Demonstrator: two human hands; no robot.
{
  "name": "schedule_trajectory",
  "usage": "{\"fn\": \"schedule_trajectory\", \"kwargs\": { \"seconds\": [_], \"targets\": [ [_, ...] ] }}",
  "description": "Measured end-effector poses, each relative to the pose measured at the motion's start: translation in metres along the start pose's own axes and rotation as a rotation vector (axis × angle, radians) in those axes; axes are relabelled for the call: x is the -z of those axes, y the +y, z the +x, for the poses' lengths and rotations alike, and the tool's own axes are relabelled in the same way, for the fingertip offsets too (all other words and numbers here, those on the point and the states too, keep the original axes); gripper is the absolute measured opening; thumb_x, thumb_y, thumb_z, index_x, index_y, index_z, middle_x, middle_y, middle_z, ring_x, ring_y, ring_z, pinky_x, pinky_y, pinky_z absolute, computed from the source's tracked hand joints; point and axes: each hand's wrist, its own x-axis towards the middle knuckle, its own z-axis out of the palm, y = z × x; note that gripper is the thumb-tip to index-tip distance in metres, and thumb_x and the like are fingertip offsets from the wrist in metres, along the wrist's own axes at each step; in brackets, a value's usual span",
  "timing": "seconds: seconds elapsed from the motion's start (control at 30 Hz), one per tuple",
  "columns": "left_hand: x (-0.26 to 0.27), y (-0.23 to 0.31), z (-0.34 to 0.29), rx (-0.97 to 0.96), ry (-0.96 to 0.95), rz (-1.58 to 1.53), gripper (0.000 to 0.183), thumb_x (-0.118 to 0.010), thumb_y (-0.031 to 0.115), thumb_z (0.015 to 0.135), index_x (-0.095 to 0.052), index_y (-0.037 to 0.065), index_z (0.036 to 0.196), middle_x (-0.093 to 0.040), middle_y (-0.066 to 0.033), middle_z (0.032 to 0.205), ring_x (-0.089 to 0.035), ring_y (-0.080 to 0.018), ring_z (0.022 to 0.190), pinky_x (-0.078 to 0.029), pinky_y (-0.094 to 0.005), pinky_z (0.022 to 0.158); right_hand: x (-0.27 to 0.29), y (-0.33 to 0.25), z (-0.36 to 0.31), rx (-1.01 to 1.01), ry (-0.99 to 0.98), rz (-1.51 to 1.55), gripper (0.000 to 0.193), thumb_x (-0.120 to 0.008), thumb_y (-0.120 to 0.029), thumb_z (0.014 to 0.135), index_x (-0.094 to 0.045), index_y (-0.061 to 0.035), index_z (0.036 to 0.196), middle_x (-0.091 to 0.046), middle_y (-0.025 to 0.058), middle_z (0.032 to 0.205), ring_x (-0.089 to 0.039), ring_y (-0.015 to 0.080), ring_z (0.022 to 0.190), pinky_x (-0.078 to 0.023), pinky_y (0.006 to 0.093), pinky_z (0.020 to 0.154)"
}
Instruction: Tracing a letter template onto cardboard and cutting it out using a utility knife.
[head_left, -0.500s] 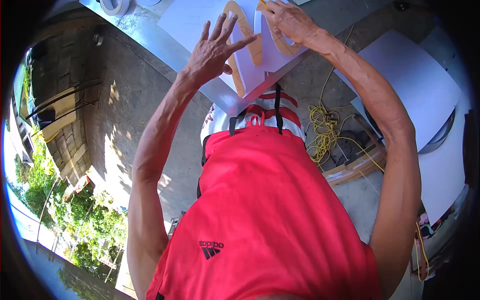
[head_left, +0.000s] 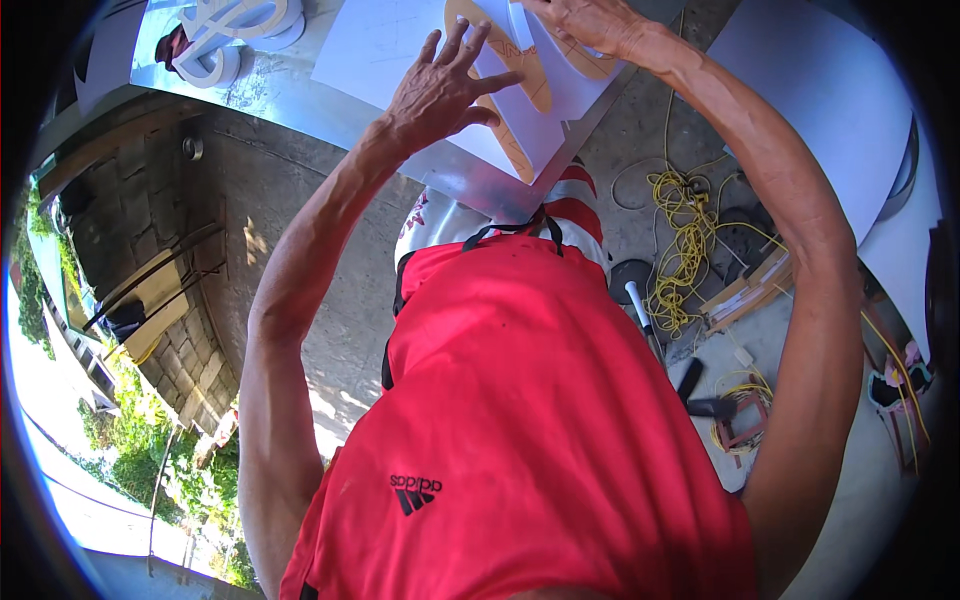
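My left hand (head_left: 432,98) is spread over a letter-like cutout (head_left: 520,75) faced in tan-brown with pencil-like lines. Its fingertips rest on or just above the strokes; contact is hard to tell. The cutout lies on a white sheet (head_left: 365,45) at the table's near corner. At the top edge, my right hand (head_left: 590,22) is by the cutout's right-hand stroke (head_left: 580,60). Its fingers look bent together, but the tips run out of the picture, hiding whatever they hold.
White curved letter pieces (head_left: 225,65) lie on the shiny table (head_left: 290,95) at the upper left. A tangled yellow cord (head_left: 685,235) and a hammer-like tool (head_left: 645,310) are on the floor to the right. A large white panel (head_left: 820,110) stands at the upper right.
The view has shifted, bringing more of the white letter pieces and floor tools into sight. A slim yellow-orange thing in my right hand no longer shows. My left hand remains spread over the cutout.
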Motion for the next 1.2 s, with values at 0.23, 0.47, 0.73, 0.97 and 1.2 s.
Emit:
{"fn": "schedule_trajectory", "kwargs": {
  "seconds": [0.23,0.47,0.73,0.97,1.2],
  "targets": [
    [-0.007,0.002,-0.005,0.039,0.041,0.041,0.068,-0.075,0.064,0.074,-0.056,0.051,0.139,-0.031,-0.0199,0.161,-0.028,-0.0529,0.145,-0.028,-0.0716,0.114,0.017,-0.007,-0.003,-0.021,-0.001,0.025,0.04,-0.057,-0.008,0.087,-0.057,-0.0032,0.127,-0.064,0.0101,0.104,-0.068,0.0281,0.096,-0.056,0.0421,0.075],
    [-0.009,0.001,-0.007,0.063,0.045,0.006,0.073,-0.075,0.069,0.072,-0.055,0.052,0.14,-0.028,-0.0203,0.162,-0.027,-0.0533,0.145,-0.032,-0.0708,0.107,0.023,-0.006,0.006,-0.051,-0.091,0.079,0.036,-0.054,-0.005,0.09,-0.057,-0.001,0.125,-0.066,0.0122,0.101,-0.07,0.0296,0.09,-0.058,0.0431,0.072],
    [-0.011,0.001,-0.009,0.079,0.047,-0.019,0.075,-0.077,0.071,0.069,-0.056,0.052,0.139,-0.029,-0.0188,0.163,-0.027,-0.0534,0.145,-0.032,-0.0714,0.107,0.028,-0.009,0.006,-0.049,-0.033,0.125,0.03,-0.056,-0.004,0.088,-0.057,-0.0006,0.118,-0.067,0.0151,0.097,-0.071,0.0324,0.084,-0.057,0.0439,0.067],
    [-0.007,0.005,-0.004,0.094,0.014,-0.025,0.076,-0.081,0.068,0.067,-0.058,0.051,0.138,-0.028,-0.0182,0.164,-0.024,-0.053,0.147,-0.032,-0.0732,0.107,0.022,0.001,0.002,-0.02,-0.021,0.16,0.025,-0.06,-0.002,0.086,-0.058,-0.0012,0.111,-0.067,0.0171,0.092,-0.07,0.0347,0.081,-0.057,0.0429,0.067],
    [-0.006,0.005,-0.006,0.11,0.007,-0.027,0.077,-0.084,0.066,0.066,-0.059,0.051,0.137,-0.027,-0.0168,0.165,-0.023,-0.0521,0.148,-0.031,-0.0753,0.107,0.053,-0.006,-0.001,-0.007,-0.051,0.402,0.033,-0.061,0.0,0.085,-0.059,-0.0033,0.118,-0.067,0.0154,0.092,-0.067,0.0333,0.083,-0.056,0.0376,0.068]
  ]
}}
